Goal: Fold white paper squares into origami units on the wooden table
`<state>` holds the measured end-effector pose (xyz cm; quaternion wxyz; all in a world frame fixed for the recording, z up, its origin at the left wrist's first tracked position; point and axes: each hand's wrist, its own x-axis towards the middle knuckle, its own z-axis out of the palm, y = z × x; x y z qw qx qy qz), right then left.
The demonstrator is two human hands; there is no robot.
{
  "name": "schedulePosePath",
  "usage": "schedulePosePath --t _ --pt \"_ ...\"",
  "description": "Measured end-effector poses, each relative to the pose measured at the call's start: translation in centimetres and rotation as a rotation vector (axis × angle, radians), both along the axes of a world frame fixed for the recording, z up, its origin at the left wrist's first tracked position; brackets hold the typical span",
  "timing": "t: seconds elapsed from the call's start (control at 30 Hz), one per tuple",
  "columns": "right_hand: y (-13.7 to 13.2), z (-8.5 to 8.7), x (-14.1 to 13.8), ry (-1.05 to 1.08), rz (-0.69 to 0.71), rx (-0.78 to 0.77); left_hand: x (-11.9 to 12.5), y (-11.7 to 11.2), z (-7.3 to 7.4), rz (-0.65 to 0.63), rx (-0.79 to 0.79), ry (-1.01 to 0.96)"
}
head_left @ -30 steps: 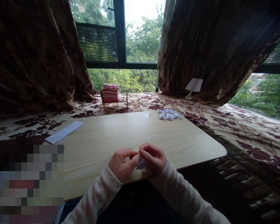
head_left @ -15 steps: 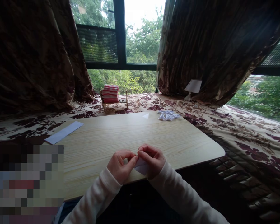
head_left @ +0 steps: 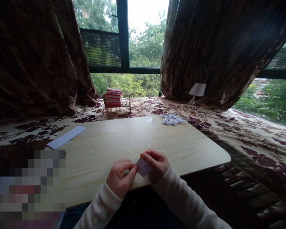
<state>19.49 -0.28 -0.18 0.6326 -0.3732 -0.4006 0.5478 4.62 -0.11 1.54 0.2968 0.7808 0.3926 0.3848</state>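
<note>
Paper [head_left: 143, 166] — right hand [head_left: 158, 166] pinches it.

Both hands meet over the near edge of the wooden table [head_left: 105, 143] — the left hand [head_left: 120, 178] and the right hand [head_left: 156, 165] pinch a small folded paper piece [head_left: 143, 166] between their fingertips. Farther off lie a pile of folded pieces [head_left: 172, 119] and a white paper strip [head_left: 66, 137] — well apart.
</note>
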Motion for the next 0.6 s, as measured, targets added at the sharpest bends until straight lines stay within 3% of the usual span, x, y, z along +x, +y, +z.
schedulePosePath --t 0.17,0.6 --pt "0.3 -0.7 0.1 -0.055 0.006 0.055 -0.2 0.0 -0.3 0.144 -0.112 -0.212" --pt "0.3 -1.4 -0.8 -0.110 -0.034 0.123 0.8 -0.1 -0.3 0.211 -0.142 -0.232"
